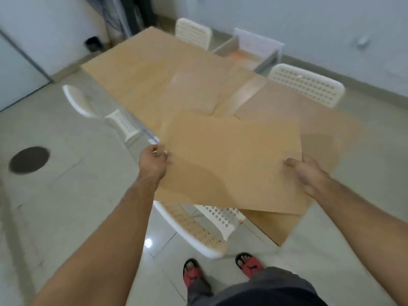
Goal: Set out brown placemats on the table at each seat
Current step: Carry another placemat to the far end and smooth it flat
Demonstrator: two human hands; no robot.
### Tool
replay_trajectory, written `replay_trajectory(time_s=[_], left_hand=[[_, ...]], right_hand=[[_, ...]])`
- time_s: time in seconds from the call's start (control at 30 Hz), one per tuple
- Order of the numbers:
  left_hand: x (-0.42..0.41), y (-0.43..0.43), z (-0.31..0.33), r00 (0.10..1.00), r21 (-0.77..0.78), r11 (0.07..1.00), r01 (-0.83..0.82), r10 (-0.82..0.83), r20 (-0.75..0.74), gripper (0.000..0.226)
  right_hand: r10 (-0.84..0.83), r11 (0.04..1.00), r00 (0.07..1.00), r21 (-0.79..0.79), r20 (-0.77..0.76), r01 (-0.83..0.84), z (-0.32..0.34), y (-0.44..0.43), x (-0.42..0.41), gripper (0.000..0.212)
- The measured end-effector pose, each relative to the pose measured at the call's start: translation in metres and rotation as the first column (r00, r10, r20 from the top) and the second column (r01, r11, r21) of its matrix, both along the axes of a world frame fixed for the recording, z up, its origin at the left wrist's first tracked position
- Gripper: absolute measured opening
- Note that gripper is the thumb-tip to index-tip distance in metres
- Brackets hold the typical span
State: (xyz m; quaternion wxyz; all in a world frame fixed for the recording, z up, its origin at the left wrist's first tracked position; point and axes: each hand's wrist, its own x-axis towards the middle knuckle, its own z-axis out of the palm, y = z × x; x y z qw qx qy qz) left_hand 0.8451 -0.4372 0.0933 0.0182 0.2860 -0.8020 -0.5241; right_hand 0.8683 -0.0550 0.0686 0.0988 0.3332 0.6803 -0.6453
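Head view, the only one I have: I see 2 hands holding up brown placemats over the near end of the table [132,69]. The left hand [153,161] pinches the left edge of the held placemat [231,164], thumb on top and fingers under. The right hand [305,173] grips the right edge the same way, thumb on top. Under this top sheet I see edges of at least 1 more sheet sticking out at the right and at the bottom, so it is a stack, but the exact no. I cannot tell because of blur. On the table itself I count 2 placemats already lying: the far placemat [194,93] near the middle, and the right placemat [287,107] in front of the chair on the right side. Chairs, all white w/ holes: I count 4, i.e. the near chair [198,230] just below the held stack, the left chair [99,107], the far chair [194,32], and the right chair [309,82]. Also 2 feet in red sandals [192,272] on the pale floor, and 1 dark round drain cover [28,160] at the left.
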Motion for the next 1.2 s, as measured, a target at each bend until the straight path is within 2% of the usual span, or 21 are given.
replay_trajectory(time_s=[0.17,0.27,0.4,0.5,0.7,0.87,1.07,1.2], left_hand=[[-0.071,0.019,-0.010,0.937,-0.011,0.937,0.348,-0.348,0.017,0.019],[-0.097,0.043,-0.021,0.875,-0.033,0.875,0.484,-0.483,0.034,0.016],[-0.114,0.074,-0.032,0.814,-0.084,0.810,0.581,-0.578,0.051,0.022],[-0.123,0.087,-0.044,0.805,-0.121,0.796,0.593,-0.585,0.102,0.023],[-0.143,0.081,-0.061,0.850,-0.240,0.818,0.524,-0.484,0.207,0.026],[-0.166,0.077,-0.073,0.812,-0.291,0.762,0.579,-0.507,0.288,0.028],[-0.193,0.079,-0.087,0.766,-0.259,0.737,0.624,-0.512,0.389,0.038],[-0.190,0.083,-0.096,0.695,-0.268,0.653,0.709,-0.581,0.424,0.049]], right_hand=[[-0.307,0.952,0.952,-0.011,0.020,0.307,0.011,-0.007,0.063,0.021],[-0.442,0.897,0.896,-0.001,0.036,0.442,0.010,-0.011,0.092,0.019],[-0.543,0.839,0.836,0.030,0.076,0.543,-0.009,-0.005,0.115,0.018],[-0.554,0.832,0.826,0.032,0.103,0.554,-0.029,-0.005,0.115,0.019],[-0.520,0.850,0.838,0.006,0.165,0.527,-0.056,-0.018,0.088,0.025],[-0.518,0.855,0.834,0.112,0.190,0.506,-0.074,-0.017,0.059,0.035],[-0.551,0.832,0.804,0.229,0.225,0.506,-0.081,-0.027,0.049,0.039],[-0.593,0.786,0.776,0.365,0.215,0.500,-0.082,-0.040,0.052,0.049]])
